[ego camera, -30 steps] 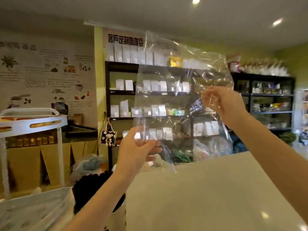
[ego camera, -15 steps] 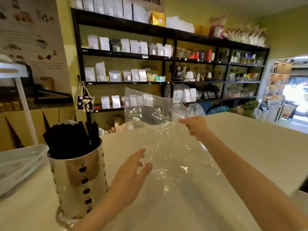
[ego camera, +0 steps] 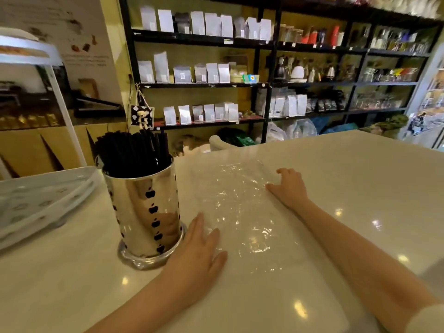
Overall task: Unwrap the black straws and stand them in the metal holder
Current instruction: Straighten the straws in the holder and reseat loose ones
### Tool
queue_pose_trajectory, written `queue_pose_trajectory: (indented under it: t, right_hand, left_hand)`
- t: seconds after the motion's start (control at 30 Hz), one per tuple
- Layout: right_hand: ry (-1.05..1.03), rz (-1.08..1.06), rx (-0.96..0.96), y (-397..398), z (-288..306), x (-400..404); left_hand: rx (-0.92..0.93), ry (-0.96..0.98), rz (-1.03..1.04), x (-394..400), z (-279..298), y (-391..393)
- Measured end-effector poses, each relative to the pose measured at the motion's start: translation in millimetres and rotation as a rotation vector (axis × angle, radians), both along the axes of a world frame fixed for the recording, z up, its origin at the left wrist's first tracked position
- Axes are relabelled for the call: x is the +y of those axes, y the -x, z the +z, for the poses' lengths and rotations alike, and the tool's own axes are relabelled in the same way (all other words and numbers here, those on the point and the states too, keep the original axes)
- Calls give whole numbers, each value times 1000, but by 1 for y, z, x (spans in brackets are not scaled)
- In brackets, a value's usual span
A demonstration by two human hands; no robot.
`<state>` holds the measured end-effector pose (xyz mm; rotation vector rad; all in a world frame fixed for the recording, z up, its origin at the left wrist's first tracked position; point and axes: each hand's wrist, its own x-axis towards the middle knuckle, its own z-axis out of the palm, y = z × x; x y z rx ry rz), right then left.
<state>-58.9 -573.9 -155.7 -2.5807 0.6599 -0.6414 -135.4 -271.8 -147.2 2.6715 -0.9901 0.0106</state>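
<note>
A dense bunch of black straws (ego camera: 133,152) stands upright in the shiny metal holder (ego camera: 141,210), a cylinder with small apple-shaped cutouts, on the white counter at left. The empty clear plastic wrapper (ego camera: 237,207) lies flat on the counter to the right of the holder. My left hand (ego camera: 199,251) rests palm down on the wrapper's near left corner, just beside the holder's base. My right hand (ego camera: 289,188) presses flat on the wrapper's far right edge. Neither hand grips anything.
A white perforated tray (ego camera: 36,200) sits at the counter's left edge under a white cart frame (ego camera: 57,92). Black shelves (ego camera: 264,85) with bags and jars stand behind the white counter (ego camera: 360,188), which stretches to the right.
The wrapper was held up in the air in both hands, then lowered. It now lies flat on the counter with both hands spread on it. The view has tilted down.
</note>
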Motion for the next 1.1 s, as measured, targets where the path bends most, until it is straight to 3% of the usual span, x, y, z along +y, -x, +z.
queue_pose_trajectory:
  t: [0.13, 0.27, 0.43, 0.57, 0.7, 0.77, 0.87, 0.97, 1.03, 1.1]
  right_hand:
    - [295, 11, 128, -2, 1, 3]
    - [265, 92, 13, -6, 23, 23]
    - [50, 432, -277, -7, 83, 87]
    - [-297, 726, -377, 3, 128, 144]
    - [-586, 935, -202, 5, 159, 171]
    - [-673, 952, -90, 1, 163, 180]
    - [-642, 944, 36, -5, 157, 195]
    - [-617, 998, 112, -8, 149, 206]
    - [-602, 1039, 137, -12, 145, 209]
    - [-601, 1054, 149, -12, 144, 211]
  left_hand:
    - [-36, -39, -44, 1, -2, -1]
    - [36, 14, -49, 0, 7, -7]
    - [18, 250, -200, 9, 53, -25]
    - [-138, 445, -260, 17, 103, -18]
    - [-438, 620, -228, 40, 153, -17]
    - [-498, 708, -134, 60, 167, -26]
    - [-338, 778, 50, 86, 169, -45]
    - [62, 722, 277, 102, 152, -68]
    - [296, 700, 286, 108, 138, -81]
    - [394, 714, 214, 108, 132, -86]
